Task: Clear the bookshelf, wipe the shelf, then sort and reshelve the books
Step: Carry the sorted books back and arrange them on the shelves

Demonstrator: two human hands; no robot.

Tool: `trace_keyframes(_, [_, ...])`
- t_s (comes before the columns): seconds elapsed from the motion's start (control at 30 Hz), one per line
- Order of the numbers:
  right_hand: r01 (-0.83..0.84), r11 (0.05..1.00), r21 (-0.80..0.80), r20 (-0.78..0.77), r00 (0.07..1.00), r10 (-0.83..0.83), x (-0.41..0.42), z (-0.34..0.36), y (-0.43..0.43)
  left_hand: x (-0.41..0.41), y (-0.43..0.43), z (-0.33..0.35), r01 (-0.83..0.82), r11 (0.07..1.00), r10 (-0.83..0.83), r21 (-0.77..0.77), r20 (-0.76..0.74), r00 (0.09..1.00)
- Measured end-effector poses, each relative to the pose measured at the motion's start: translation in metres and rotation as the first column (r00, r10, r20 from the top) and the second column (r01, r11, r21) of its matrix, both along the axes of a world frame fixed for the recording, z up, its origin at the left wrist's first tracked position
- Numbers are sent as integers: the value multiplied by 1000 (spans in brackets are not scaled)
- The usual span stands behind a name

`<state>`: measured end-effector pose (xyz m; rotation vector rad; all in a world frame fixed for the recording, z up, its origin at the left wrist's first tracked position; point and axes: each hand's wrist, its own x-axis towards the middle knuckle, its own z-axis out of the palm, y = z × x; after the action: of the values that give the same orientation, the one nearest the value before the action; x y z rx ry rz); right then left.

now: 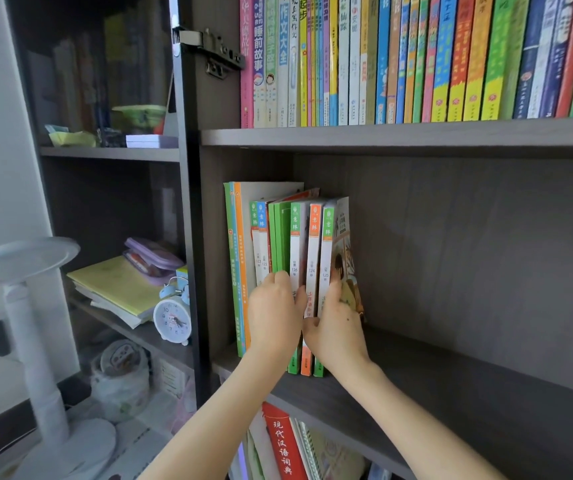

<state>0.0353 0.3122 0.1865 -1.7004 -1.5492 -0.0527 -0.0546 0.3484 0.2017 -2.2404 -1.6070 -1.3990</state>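
Observation:
A short row of upright books (299, 244) stands at the left end of the dark wooden middle shelf (451, 382). Two tall ones with green and orange spines lean on the side wall, then several thin magazines with green, blue and orange tops. My left hand (274, 313) holds the spines in the middle of the row, fingers curled over the green ones. My right hand (335, 332) grips the rightmost magazines, its thumb on their spines and its fingers round the outer cover. The rest of this shelf, to the right, is bare.
The shelf above (416, 133) is packed with colourful books (416, 60). A red dictionary (283, 445) stands on the shelf below. The left compartment holds yellow papers (119, 285), a purple pencil case (152, 259) and a white alarm clock (172, 318). A white desk lamp (32, 341) stands at the far left.

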Motion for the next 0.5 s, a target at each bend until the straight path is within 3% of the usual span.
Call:
trace_keyframes(0.33, [-36,998,-43,5,999,37,0,3,-5,-3,-1,0,16,999,-15,-32,25,1000])
trace_keyframes(0.5, [-61,998,-34,-20,998,61,4,2,-3,-12,1,-8,92,995,-85,-43,143,986])
